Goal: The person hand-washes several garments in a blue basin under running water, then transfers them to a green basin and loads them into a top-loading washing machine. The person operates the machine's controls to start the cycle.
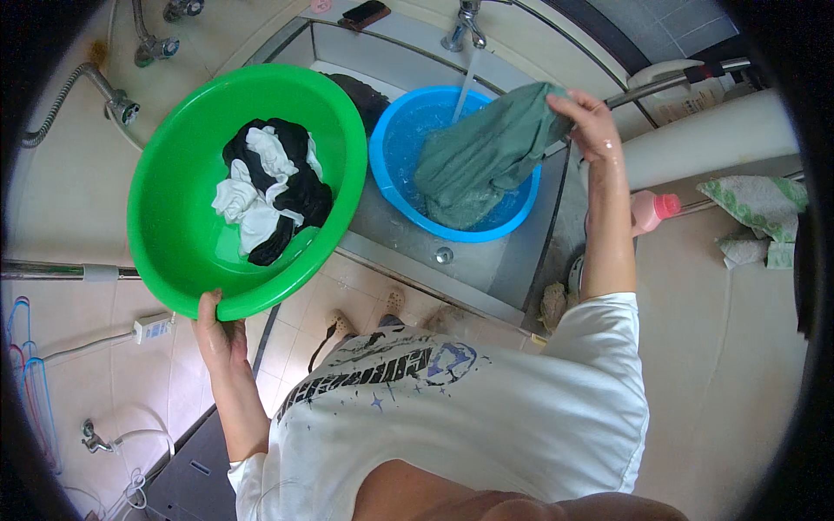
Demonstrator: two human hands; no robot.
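My left hand grips the near rim of a large green plastic basin, thumb over the edge. Black and white wet-looking clothes lie bunched inside it. With my right hand I hold up one end of a green cloth garment. Its lower end hangs in a blue plastic basin that contains water. A stream of water falls into this basin from the chrome faucet. The blue basin rests in a grey sink.
Dark fabric lies in the sink between the basins. A scrub brush sits on the back ledge. At right are a pink bottle, a metal rail and green-white cloths. Hangers hang at left, near a wall tap.
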